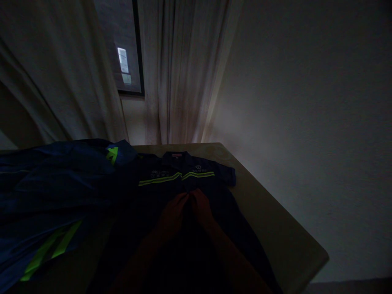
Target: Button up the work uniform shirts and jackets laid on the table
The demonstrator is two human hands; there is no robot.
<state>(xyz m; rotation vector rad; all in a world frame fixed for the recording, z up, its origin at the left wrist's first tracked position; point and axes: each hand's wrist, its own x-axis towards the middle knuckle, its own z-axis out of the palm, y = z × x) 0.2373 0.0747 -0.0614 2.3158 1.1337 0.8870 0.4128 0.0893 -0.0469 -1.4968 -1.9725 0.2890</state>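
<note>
1. One table [275, 212] by the curtain [180, 69], dim light.
2. Dark shirt [186, 179] lies flat on the table; blue garment [55, 183] lies just beside it.
3. Left hand [176, 208] and right hand [199, 204] rest flat on the shirt, fingertips together, gripping nothing.

Blue garments [55, 192] piled left (neon strips), curtains [180, 69] + window [122, 45] behind.

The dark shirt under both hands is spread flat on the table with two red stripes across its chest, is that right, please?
Not quite: the stripes across the chest of the dark shirt are bright yellow-green, not red. The head view shows it spread flat on the table under the left hand and right hand.
</note>
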